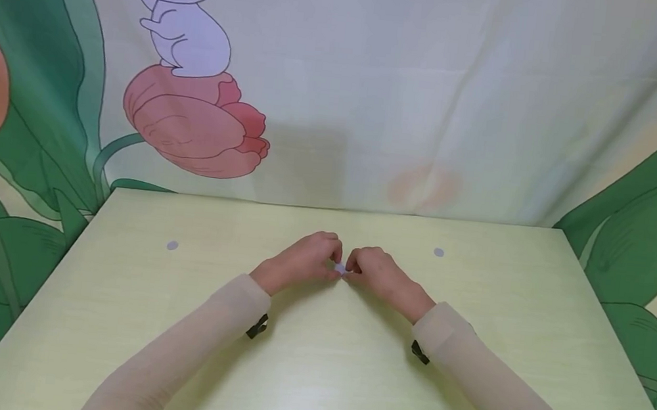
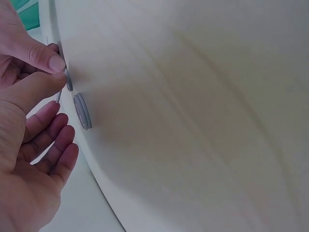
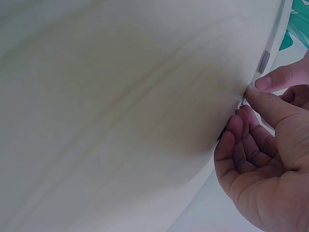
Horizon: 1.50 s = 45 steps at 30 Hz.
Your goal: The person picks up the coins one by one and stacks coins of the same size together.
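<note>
Near the far middle of the table, my left hand (image 1: 305, 259) and right hand (image 1: 384, 275) almost meet in the head view. Between their thumbs and fingers they pinch a small, thin, pale grey piece (image 1: 341, 269); its kind is not clear. The left wrist view shows a narrow edge of this piece (image 2: 59, 95) between the left thumb and fingertip, with the other fingers loosely bent. In the right wrist view, the right hand (image 3: 263, 159) has its thumb against a fingertip and its other fingers curled; the piece is mostly hidden.
Small round grey discs lie on the pale table (image 1: 312, 375): one disc (image 1: 173, 245) at the left and another disc (image 1: 439, 252) at the right. A cloth backdrop (image 1: 375, 91) printed with flowers and a white animal hangs behind the table's far edge.
</note>
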Motion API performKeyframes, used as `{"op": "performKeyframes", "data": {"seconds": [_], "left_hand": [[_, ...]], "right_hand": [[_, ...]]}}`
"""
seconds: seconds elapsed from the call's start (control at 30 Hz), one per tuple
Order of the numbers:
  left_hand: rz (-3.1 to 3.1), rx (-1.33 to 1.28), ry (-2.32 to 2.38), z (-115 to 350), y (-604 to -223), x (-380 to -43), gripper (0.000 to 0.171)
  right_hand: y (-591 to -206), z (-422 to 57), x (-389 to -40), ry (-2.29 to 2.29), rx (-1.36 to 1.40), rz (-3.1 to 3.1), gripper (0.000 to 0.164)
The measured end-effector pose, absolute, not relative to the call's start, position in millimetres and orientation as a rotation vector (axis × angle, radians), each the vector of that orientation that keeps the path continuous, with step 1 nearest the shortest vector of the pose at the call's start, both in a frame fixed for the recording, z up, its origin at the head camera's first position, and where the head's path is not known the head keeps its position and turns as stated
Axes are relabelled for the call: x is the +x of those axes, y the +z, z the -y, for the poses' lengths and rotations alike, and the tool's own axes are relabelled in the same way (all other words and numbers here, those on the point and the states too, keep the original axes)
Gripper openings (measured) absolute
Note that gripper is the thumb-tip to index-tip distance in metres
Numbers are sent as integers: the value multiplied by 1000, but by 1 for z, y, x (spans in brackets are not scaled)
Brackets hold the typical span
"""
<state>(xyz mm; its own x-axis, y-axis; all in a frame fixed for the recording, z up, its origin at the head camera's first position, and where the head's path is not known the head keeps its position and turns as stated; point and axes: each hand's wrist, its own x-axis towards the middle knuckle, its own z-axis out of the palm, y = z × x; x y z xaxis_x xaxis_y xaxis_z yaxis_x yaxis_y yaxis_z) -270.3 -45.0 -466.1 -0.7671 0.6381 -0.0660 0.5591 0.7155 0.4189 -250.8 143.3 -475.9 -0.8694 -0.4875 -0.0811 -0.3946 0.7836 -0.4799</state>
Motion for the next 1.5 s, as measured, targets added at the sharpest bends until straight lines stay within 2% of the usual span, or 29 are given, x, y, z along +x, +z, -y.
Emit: {"op": "performKeyframes", "data": {"seconds": [0.27, 0.6, 0.83, 1.5], "left_hand": [[-2713, 896, 635, 50, -471, -274, 20], [-2796, 1078, 820, 55, -472, -275, 23], [-2786, 1022, 907, 54, -469, -273, 24], [-2775, 1031, 763, 46, -472, -271, 22]], "right_hand": [[-477, -143, -251, -673, -692, -2766, 13], [-478, -145, -252, -661, -707, -2781, 15], [-480, -144, -252, -665, -683, -2769, 17], [-477, -144, -250, -677, -691, -2786, 14]]}}
